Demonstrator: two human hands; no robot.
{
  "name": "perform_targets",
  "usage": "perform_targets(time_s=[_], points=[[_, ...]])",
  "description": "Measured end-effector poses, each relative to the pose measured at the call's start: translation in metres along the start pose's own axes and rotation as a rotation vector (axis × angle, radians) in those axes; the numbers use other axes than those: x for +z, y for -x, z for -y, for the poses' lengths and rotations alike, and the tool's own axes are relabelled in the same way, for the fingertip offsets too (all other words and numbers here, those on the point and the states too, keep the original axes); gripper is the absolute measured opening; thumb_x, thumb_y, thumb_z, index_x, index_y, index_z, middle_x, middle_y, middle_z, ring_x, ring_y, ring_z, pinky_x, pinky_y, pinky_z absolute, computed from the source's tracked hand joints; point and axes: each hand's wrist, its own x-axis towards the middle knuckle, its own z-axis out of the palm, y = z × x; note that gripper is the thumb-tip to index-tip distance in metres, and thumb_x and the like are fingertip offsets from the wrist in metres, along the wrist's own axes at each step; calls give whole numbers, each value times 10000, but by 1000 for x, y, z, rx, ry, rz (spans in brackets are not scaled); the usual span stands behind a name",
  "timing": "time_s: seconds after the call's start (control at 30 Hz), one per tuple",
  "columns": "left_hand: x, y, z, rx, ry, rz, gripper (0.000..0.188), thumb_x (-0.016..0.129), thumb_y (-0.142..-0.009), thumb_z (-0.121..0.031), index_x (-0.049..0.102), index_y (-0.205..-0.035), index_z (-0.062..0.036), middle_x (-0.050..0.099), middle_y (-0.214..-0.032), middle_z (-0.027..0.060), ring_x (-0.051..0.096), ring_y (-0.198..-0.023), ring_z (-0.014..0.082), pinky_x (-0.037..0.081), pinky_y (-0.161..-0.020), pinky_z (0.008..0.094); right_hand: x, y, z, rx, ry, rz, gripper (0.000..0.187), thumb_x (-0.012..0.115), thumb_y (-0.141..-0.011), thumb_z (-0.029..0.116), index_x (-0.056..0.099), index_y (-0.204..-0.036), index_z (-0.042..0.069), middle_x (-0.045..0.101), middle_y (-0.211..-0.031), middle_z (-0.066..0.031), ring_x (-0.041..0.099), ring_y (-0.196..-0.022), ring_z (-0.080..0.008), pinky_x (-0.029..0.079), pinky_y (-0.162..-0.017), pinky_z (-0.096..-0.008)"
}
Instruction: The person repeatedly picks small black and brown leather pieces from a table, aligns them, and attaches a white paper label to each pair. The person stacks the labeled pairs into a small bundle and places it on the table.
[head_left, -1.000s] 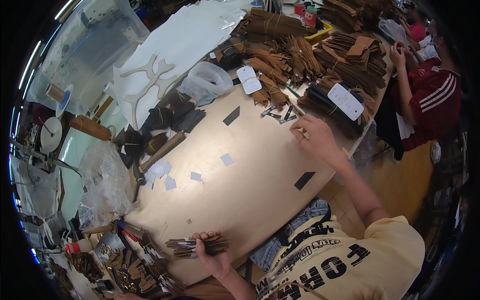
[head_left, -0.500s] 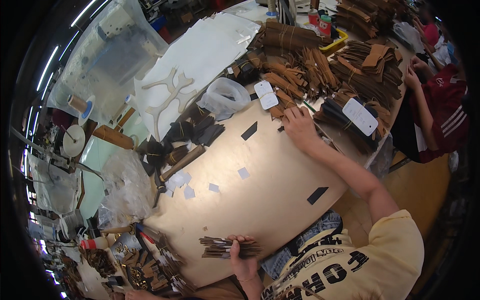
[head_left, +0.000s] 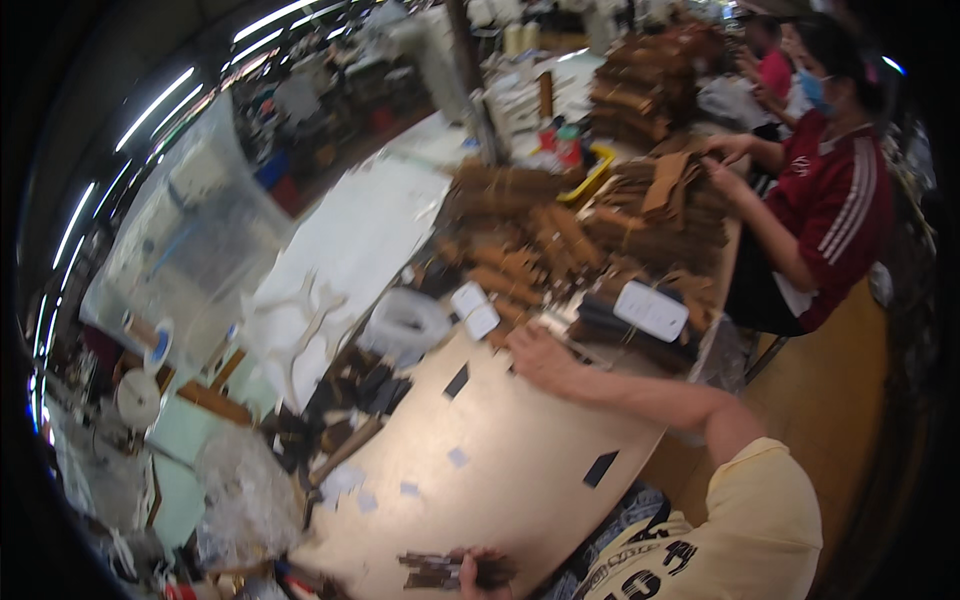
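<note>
At the near edge of the table, my left hand (head_left: pixel 472 575) is closed round a stack of brown leather strips (head_left: pixel 428 571). Stretched across to the far side is my right hand (head_left: pixel 545 360), resting by the ends of brown leather bundles (head_left: pixel 505 288) and just right of a white tag (head_left: pixel 475 311). Its fingers are bent downward, and blur hides whether they hold anything. A black slanted piece (head_left: pixel 456 381) lies left of that hand, and another black piece (head_left: pixel 601 469) lies nearer the table's right edge. Small pale squares (head_left: pixel 458 457) are scattered on the tabletop (head_left: pixel 530 450).
Beyond my right hand, a dark bundle bears a second white tag (head_left: pixel 651 310). A clear plastic roll (head_left: pixel 405 322) and a hammer (head_left: pixel 345 450) lie along the left side. On the right, a co-worker in a dark red shirt (head_left: pixel 835 215) handles brown pieces.
The view has tilted up, so the table sits lower and further left in the picture. Both hands stay at about the same places on the table; the left still holds the strips.
</note>
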Motion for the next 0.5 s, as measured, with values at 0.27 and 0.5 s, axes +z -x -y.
perform_targets(time_s=[0.27,0.5], points=[[-24,-37,4,-306,-316,5,295,686,-938,-355,661,-984,-65,703,-926,97,671,-861,214,568,-762,370,-59,-1,-4,281,-770,163,136,597,-927,197,674,-966,92,579,-1122,-78,506,-1146,-246,366,-979,-444],[-1,-48,7,-328,-333,52,261,681,-941,-323,637,-1024,-79,695,-950,99,669,-877,216,567,-769,376,-133,26,70,-156,-1205,222,111,607,-906,185,673,-982,139,546,-1134,-53,486,-1163,-225,384,-977,-429]])
